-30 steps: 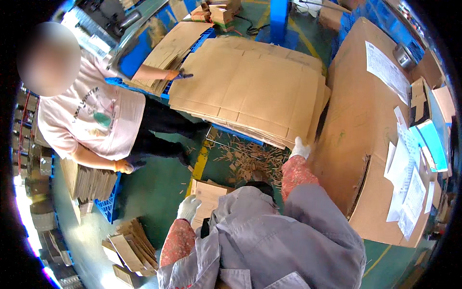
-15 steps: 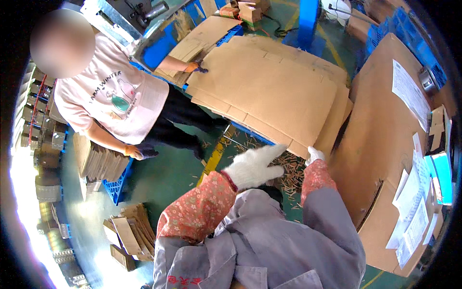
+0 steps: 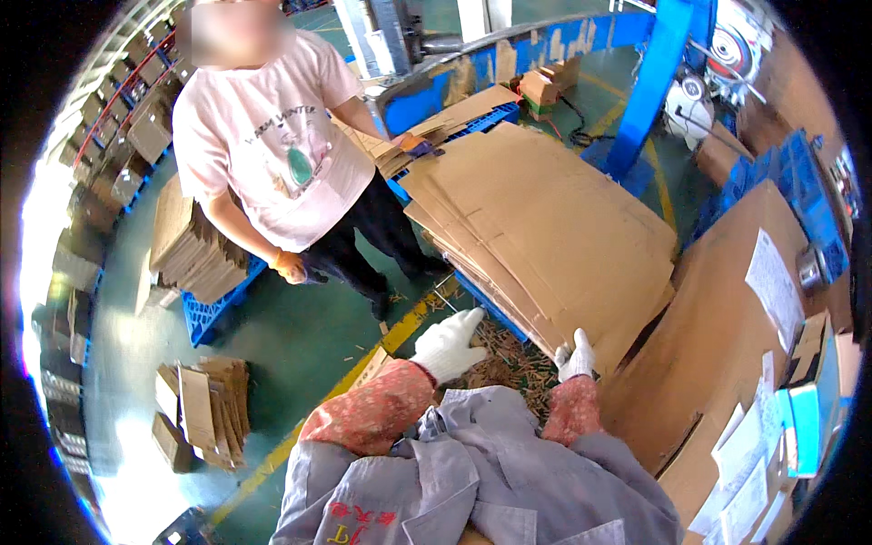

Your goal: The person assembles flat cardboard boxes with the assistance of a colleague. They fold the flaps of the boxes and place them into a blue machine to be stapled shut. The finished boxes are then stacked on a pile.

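In a white knit glove, my left hand (image 3: 450,347) is in the air left of the cardboard's near end. Its thumb and fingers are apart and hold nothing. My right hand (image 3: 575,356), gloved alike, is at the near edge of a stack of large flat cardboard sheets (image 3: 563,218). Its fingers point up and stand apart against the cardboard. Along the left side the sheet edges fan apart, and the stack lies on a blue pallet (image 3: 490,304). Across from me, a person in a pale pink T-shirt (image 3: 282,150) has one gloved hand (image 3: 418,145) at the far left corner.
Brown scraps (image 3: 509,363) litter the floor below the stack. A large carton (image 3: 699,318) with papers (image 3: 745,472) stands to my right. Folded cardboard (image 3: 213,409) and a cardboard pile (image 3: 195,245) on a blue pallet are at left. A blue post (image 3: 649,100) rises behind.
The view has shifted, with the cardboard lower in it. The sheets' left edges now fan apart. My left hand has drawn back from the near edge, and my right hand's fingers show more above it.
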